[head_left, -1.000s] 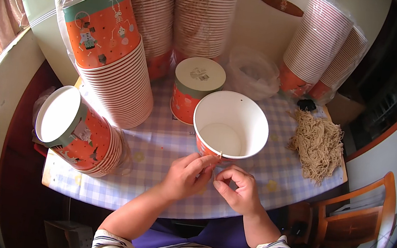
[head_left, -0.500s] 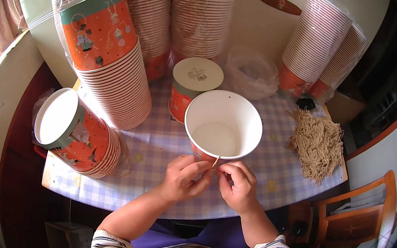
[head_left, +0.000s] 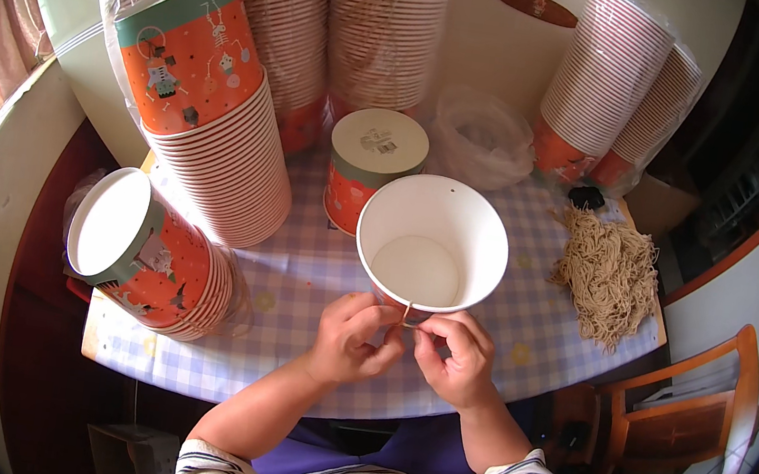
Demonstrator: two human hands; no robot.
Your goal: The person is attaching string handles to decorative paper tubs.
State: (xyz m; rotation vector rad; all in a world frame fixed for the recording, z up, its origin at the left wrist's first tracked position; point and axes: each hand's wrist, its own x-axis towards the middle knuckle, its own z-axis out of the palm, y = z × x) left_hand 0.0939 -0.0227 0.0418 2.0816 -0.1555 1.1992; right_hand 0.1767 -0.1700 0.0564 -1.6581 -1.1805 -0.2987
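A paper bucket [head_left: 480,241] with a white inside stands upright at the table's middle, a small hole showing near its far rim. At its near rim hangs a thin beige cord [head_left: 407,311]. My left hand [head_left: 349,337] pinches the cord just below that rim. My right hand [head_left: 458,355] is closed on the cord from the other side, fingertips almost meeting the left ones. Part of the cord is hidden between my fingers. Behind the bucket, an upside-down orange-and-green bucket [head_left: 378,151] shows its pale base.
A tall stack of nested buckets [head_left: 217,158] stands at the left, with a shorter tilted stack [head_left: 169,272] before it. Bagged stacks [head_left: 602,75] line the back. A heap of beige cords [head_left: 606,281] lies at the right, near a clear plastic bag [head_left: 480,140]. A wooden chair [head_left: 680,430] stands beyond the table.
The open bucket has shifted slightly right and turned a little, its far hole moving right. The cord's end no longer sticks up over the rim. My hands have barely moved.
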